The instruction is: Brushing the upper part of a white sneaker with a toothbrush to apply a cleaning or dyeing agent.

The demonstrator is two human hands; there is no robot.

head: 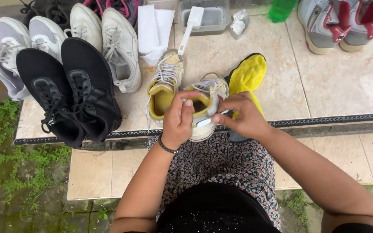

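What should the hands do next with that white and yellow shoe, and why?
Probably lift the shoe a little toward the lap. Both the left hand and right hand already grip its heel, and it stands tight beside its partner shoe on the tiled step.

Place: outdoor home porch, used for shoe cleaning | Evidence: tiled step (324,86), mossy ground (5,172), rows of sneakers (65,56), brush (189,26) over tub (219,19)

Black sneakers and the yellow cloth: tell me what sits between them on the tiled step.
In the head view, between the black sneakers and the yellow cloth stands a cream-and-yellow pair of shoes; both hands, left and right, grip its nearer shoe.
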